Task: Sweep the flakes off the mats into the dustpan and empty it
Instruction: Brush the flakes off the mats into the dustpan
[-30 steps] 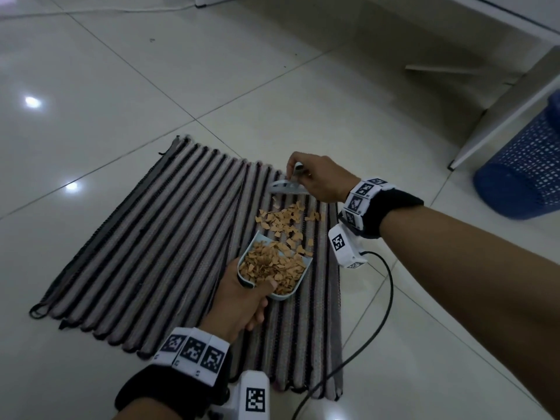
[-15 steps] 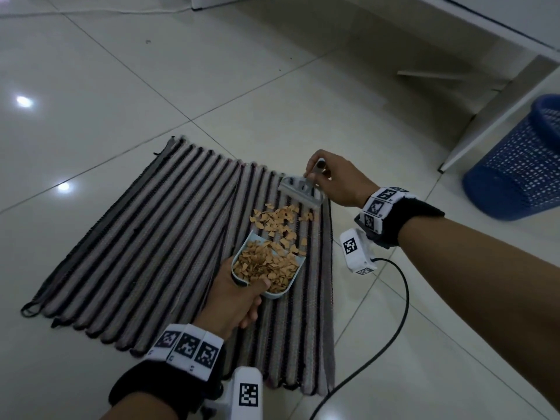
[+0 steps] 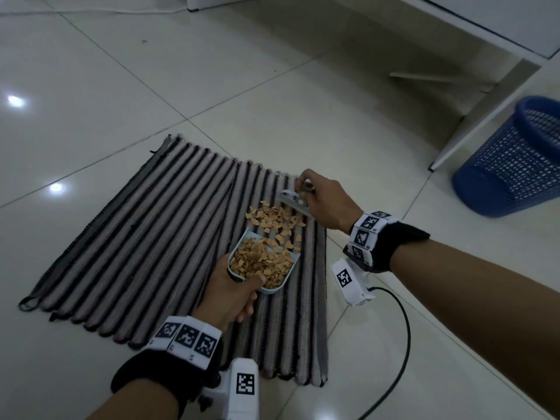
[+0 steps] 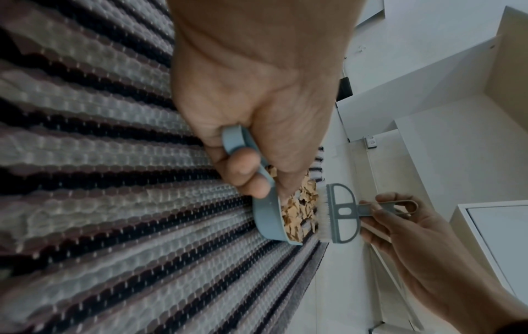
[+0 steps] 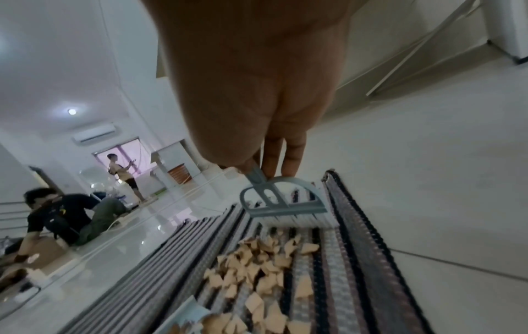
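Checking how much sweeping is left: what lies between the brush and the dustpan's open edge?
Loose flakes on the striped mat, between brush and dustpan; clearest in the head view.

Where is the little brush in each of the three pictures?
Head: the brush sits just right of centre, at the mat's far edge, held by the right hand.
Left wrist: lower right, bristles facing the dustpan.
Right wrist: just below centre, under the fingers.
Shared landmark: the tan flakes lying between brush and dustpan.
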